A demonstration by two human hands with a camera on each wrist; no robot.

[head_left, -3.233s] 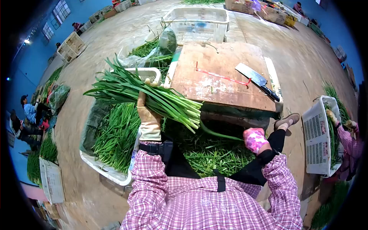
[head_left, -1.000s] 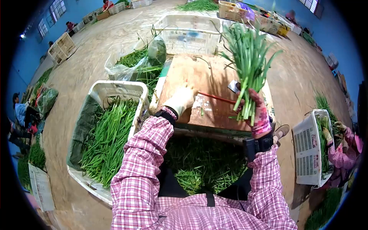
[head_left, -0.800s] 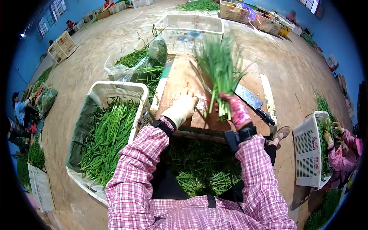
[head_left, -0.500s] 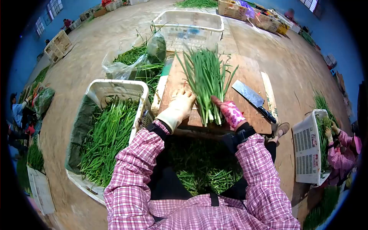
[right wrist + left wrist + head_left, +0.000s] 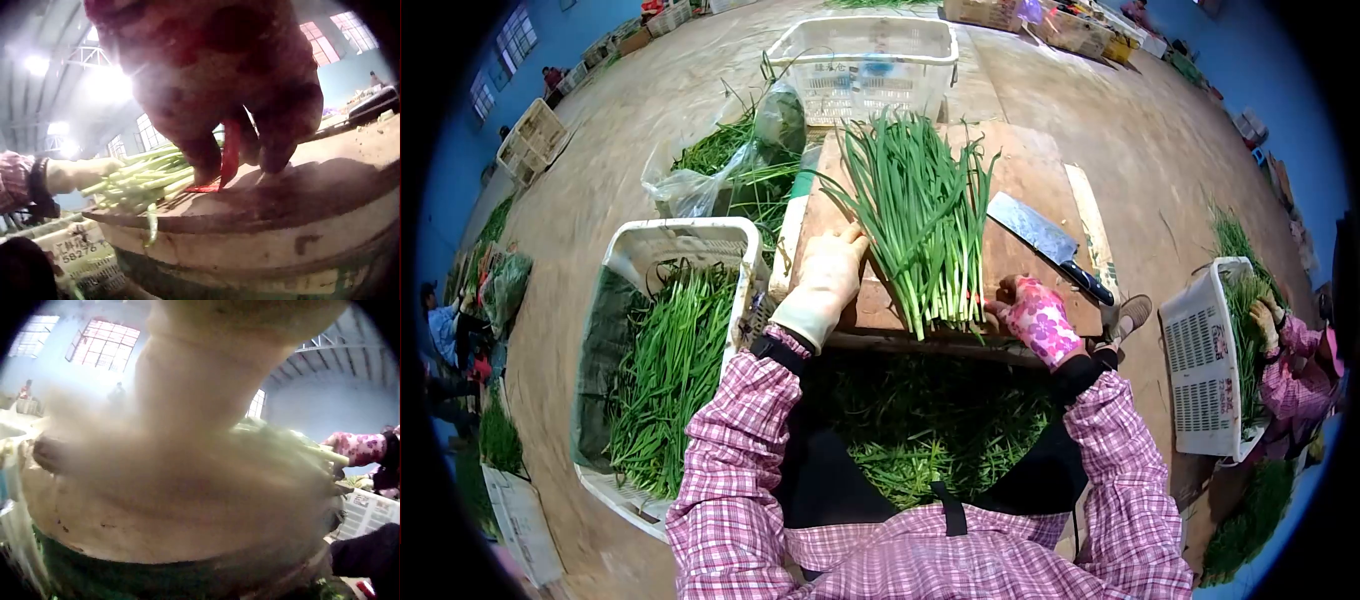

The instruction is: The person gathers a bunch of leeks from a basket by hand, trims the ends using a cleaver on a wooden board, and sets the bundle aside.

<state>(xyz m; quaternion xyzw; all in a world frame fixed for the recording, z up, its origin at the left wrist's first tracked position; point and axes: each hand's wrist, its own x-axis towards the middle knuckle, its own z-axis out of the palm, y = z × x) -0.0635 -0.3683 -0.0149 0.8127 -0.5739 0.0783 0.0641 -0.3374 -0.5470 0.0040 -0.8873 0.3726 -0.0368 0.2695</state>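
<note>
"What are the hands doing?"
"Right of centre in the head view, the right hand (image 5: 1035, 315) pinches a red tie (image 5: 230, 153) near the stalk ends. The left hand (image 5: 828, 285) is left of centre; I can't tell whether it grips anything."
"And the bunch (image 5: 925, 225)?"
"Mid-frame, flat on the board (image 5: 1025, 165). I'd call this tying; the next move probably calls for drawing the tie snugly round the stalks."
"Farther out?"
"Knife (image 5: 1032, 225) on the board's right, filled crate (image 5: 685, 228) at left, blue wall (image 5: 1250, 60) upper right."
</note>
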